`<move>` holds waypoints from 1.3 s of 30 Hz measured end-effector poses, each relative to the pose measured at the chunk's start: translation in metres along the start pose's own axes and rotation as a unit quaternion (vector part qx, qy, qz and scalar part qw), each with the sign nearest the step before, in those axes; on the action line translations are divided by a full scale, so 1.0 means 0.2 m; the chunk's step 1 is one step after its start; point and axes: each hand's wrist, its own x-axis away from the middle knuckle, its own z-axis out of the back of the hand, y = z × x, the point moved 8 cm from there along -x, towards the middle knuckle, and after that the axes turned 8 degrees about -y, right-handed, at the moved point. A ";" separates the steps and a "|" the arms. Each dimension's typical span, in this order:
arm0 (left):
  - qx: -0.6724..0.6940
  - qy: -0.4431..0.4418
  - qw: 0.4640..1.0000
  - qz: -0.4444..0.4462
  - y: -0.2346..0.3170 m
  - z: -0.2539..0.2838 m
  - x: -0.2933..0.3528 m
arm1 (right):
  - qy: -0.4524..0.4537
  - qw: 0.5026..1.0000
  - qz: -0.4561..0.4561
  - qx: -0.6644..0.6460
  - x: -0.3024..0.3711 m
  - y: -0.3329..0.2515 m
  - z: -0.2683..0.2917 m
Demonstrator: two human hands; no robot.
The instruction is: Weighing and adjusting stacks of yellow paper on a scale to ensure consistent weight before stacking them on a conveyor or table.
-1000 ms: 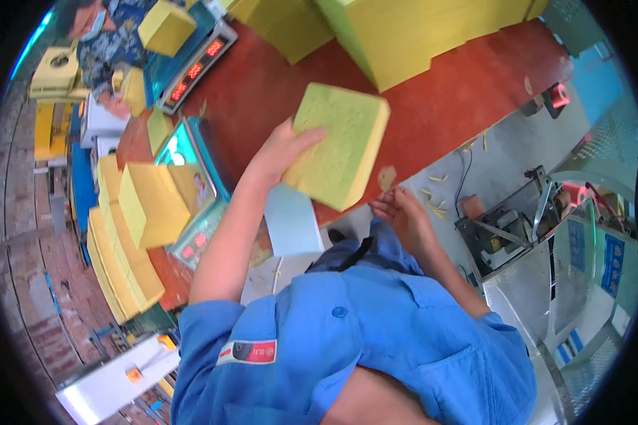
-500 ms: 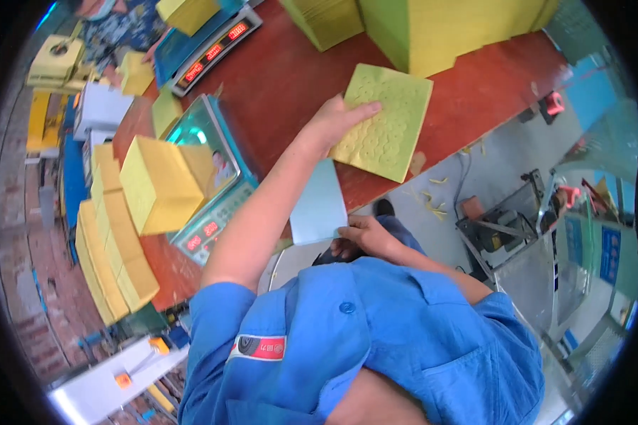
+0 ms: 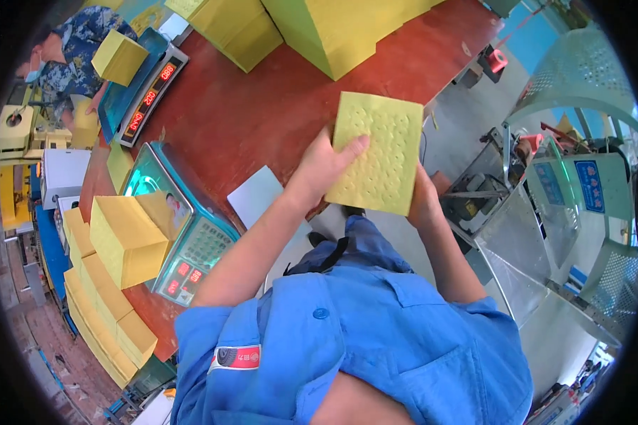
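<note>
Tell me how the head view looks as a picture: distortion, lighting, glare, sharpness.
Head view: strong fisheye, the red table edge bows and a black rim rings the frame; even bright light, soft shadows; glare on the near scale's platform; the yellow perforated pad between the left hand and right hand is sharp, while the rim areas look smeared.

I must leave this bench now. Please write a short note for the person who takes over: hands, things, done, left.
Left hand: grip on the yellow perforated pad, fingers across its face.
Right hand: supports the pad's lower right edge from behind.
The pad is held in the air, above the red table edge.
Nearest scale carries a yellow block; more blocks lie stacked left of it.
Done: pad picked up.
Left: it is not yet set down anywhere.
</note>
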 end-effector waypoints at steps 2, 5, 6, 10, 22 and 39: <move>0.116 -0.050 0.992 0.011 -0.01 -0.07 0.02 | 0.010 1.000 0.002 0.020 0.01 -0.05 0.03; 0.073 -0.044 0.996 0.010 -0.08 -0.02 0.09 | 0.026 0.999 -0.028 0.028 0.02 -0.03 0.07; 0.070 -0.045 0.996 0.012 -0.09 -0.01 0.13 | 0.015 0.999 -0.038 0.034 0.03 -0.03 0.02; 0.161 0.000 0.987 -0.006 -0.06 0.02 0.31 | 0.071 0.994 -0.073 -0.029 0.05 0.08 0.02; 0.033 0.238 0.949 -0.203 0.57 0.38 1.45 | -0.186 0.970 0.007 0.159 -0.12 0.11 -1.09; 0.043 0.425 0.885 -0.183 0.61 1.39 2.36 | -0.400 0.859 -0.081 0.309 -0.33 0.98 -2.62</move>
